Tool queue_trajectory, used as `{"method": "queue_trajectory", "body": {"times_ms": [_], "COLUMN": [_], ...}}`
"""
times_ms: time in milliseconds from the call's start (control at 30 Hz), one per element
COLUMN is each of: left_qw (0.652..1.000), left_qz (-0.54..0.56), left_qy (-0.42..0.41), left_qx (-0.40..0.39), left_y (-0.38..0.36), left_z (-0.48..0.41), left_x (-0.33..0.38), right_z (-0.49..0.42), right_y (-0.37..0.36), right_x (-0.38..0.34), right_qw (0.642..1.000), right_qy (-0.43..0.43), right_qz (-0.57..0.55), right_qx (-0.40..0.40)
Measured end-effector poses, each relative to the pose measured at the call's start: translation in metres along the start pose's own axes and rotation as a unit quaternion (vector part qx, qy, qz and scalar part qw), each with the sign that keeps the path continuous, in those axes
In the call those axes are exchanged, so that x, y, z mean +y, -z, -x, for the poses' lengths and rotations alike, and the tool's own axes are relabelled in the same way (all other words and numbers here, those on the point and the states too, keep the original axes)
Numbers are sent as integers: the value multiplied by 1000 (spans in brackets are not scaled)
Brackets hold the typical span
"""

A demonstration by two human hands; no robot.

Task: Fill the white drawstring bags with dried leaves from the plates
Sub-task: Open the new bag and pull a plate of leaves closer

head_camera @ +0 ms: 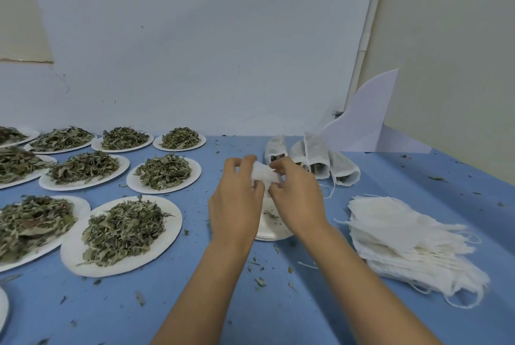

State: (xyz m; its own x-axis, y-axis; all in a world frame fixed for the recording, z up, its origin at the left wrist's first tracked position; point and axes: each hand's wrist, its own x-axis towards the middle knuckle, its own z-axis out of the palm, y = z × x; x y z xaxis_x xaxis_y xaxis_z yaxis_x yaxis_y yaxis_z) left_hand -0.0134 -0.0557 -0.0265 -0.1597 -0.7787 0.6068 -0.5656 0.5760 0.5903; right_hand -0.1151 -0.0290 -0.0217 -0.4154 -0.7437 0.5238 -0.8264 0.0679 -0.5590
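My left hand [235,199] and my right hand [296,196] both grip one white drawstring bag [263,173], held between them above a nearly bare stack of white plates [271,230] that carries only a few leaf crumbs. The bag's contents are hidden by my fingers. Several white plates heaped with dried green leaves cover the left of the blue table, the nearest one [122,233] just left of my left forearm. Filled bags [315,162] lie in a row behind my hands. A pile of flat empty bags [412,238] sits to the right.
Leaf crumbs are scattered over the blue table [278,303]. A white curved card [365,121] leans at the back right corner. A pale wall rises straight behind the table. Another plate's rim [2,308] shows at the lower left edge.
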Motion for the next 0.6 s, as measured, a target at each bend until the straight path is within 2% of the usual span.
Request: {"method": "queue_trajectory", "body": {"times_ms": [67,200,267,333,367,400,433,500,600], "left_qw": [1000,1000,997,984,976,971,969,968,967], "left_qz": [-24,2,46,113,144,157,153,141,141], "left_qy": [-13,-12,25,86,107,119,124,128,130], "left_qx": [-1,19,61,104,120,133,146,165,168], "left_y": [1,5,9,19,25,32,38,50,65], "left_z": [0,-3,-10,-19,-24,-28,-32,-39,-46], "left_x": [-4,-13,-17,-22,-24,-29,-34,-45,-58], "right_z": [1,2,4,5,6,6,6,6,4], "right_y": [1,4,2,1,-3,-7,-11,-23,-41], "right_x": [1,1,-8,-23,-28,-33,-39,-51,-73], "right_qw": [1000,997,996,963,943,936,947,971,957], "right_qy": [-3,13,2,-66,-105,-135,-143,-124,-114], "right_qz": [27,59,-81,-260,-314,-323,-287,-185,-103], "right_qx": [11,47,40,35,33,25,6,-84,-246]}}
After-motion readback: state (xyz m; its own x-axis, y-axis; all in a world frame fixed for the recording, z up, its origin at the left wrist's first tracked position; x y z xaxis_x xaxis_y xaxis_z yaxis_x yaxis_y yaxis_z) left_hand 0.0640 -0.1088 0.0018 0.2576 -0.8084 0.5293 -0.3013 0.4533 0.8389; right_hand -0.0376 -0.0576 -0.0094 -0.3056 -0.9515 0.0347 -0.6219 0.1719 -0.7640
